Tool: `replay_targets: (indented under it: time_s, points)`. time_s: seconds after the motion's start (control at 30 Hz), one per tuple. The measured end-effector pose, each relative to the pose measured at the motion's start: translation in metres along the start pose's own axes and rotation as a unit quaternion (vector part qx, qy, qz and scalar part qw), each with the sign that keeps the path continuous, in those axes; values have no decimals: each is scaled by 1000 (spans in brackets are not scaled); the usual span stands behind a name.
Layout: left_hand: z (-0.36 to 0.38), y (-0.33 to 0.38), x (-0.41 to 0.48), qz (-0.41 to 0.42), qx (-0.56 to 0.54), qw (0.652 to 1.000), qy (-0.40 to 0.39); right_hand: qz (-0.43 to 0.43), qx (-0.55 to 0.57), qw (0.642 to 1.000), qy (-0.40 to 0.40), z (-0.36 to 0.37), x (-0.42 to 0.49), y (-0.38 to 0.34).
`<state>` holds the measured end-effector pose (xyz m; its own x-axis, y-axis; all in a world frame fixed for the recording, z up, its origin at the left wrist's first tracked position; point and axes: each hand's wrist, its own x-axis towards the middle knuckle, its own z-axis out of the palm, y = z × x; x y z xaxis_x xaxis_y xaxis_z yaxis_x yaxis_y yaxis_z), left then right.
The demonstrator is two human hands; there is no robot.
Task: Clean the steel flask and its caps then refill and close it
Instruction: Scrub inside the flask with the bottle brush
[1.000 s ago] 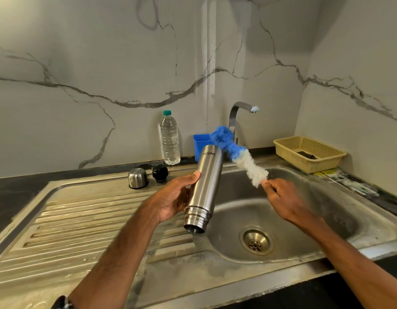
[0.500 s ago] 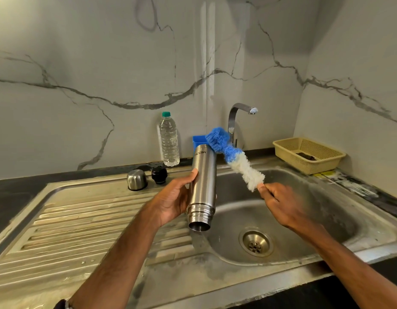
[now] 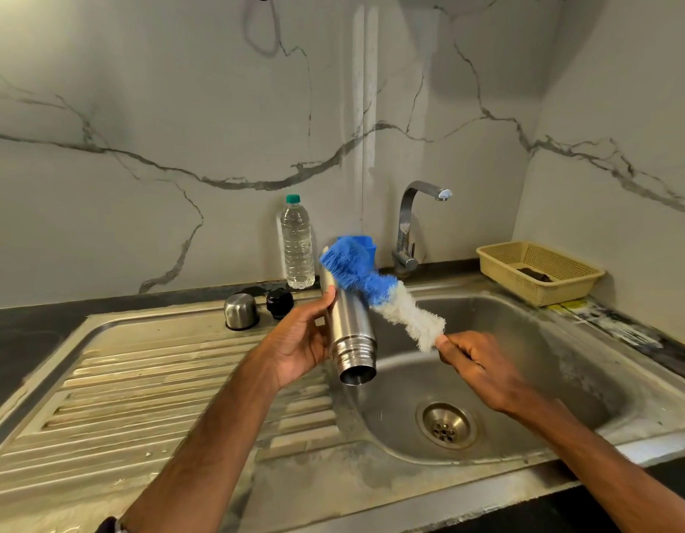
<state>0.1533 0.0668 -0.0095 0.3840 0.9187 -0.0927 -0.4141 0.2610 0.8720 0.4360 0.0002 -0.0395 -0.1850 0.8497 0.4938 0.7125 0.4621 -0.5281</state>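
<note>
From the head camera, the left hand (image 3: 300, 340) grips the steel flask (image 3: 348, 332) over the sink (image 3: 564, 378), its open mouth tilted down toward the camera. The right hand (image 3: 473, 365) is closed on a bottle brush (image 3: 375, 290) (blue bristles against the flask's far end). Two caps (image 3: 241, 310) sit on the drainboard (image 3: 141, 378).

Silver flask (image 3: 348, 325), blue-and-white brush (image 3: 383, 294) — beige basket (image 3: 540, 273), grey-veined white marble wall (image 3: 179, 128).

There were two hands, left hand (image 3: 300, 342) and right hand (image 3: 475, 363); one steel flask (image 3: 350, 334); one bottle brush (image 3: 375, 288); two caps, a steel cap (image 3: 241, 310) and a black cap (image 3: 280, 302); one water bottle (image 3: 297, 244); one tap (image 3: 408, 225); one yellow basket (image 3: 498, 263); one blue container (image 3: 366, 244); one sink (image 3: 544, 340).
</note>
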Motion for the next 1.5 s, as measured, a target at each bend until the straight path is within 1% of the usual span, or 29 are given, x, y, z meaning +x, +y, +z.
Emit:
replay_targets:
  time_s: [0.1, 0.23, 0.4, 0.5, 0.53, 0.63, 0.67, 0.77, 0.9, 1.0, 1.13, 1.23, 1.33, 1.37, 1.47, 1.5]
  points:
    - [3, 2, -3, 7, -13, 1000, 17, -26, 13, 999, -17, 1, -3, -6]
    - [-1, 6, -1, 15, -26, 999, 40, -7, 7, 1000, -13, 1, -3, -5]
    - [-11, 9, 0, 29, -44, 998, 45, -44, -4, 997, -62, 5, -8, 1]
    - [-13, 12, 1, 38, -28, 997, 63, -26, -19, 999, -36, 3, -5, 0]
    - [-12, 13, 1, 44, -18, 997, 58, -32, -20, 999, -37, 3, -6, -1]
    - [-8, 14, -4, 48, -6, 998, 44, -76, -30, 994, -74, 6, -10, -1]
    - [-10, 14, -4, 49, -2, 998, 46, -72, -38, 994, -73, 5, -10, 0]
    - [-13, 15, -1, 47, -14, 997, 61, -36, -58, 997, -36, 5, -7, 5]
    - [-12, 17, -2, 26, 6, 998, 50, -81, -55, 993, -67, 8, -9, 5]
    - [-14, 15, -2, 49, -4, 997, 59, -40, -40, 998, -33, 4, -6, 0]
    - [-9, 12, -6, 41, 1, 998, 45, -75, -38, 995, -47, 6, -8, 3]
    - [-6, 11, -5, 35, -1, 999, 34, -39, -44, 998, -10, 3, -4, 4]
    - [-5, 9, -4, 32, -9, 999, 25, -78, -49, 995, -28, 4, -7, 4]
    - [-5, 9, -4, 31, -9, 999, 22, -75, -58, 995, -30, 4, -7, 5]
    - [-2, 7, -5, 25, -3, 1000, 19, -13, -74, 997, -1, 2, -5, 8]
    - [-2, 6, -5, 28, -4, 999, 17, -21, -66, 998, -1, 2, -5, 7]
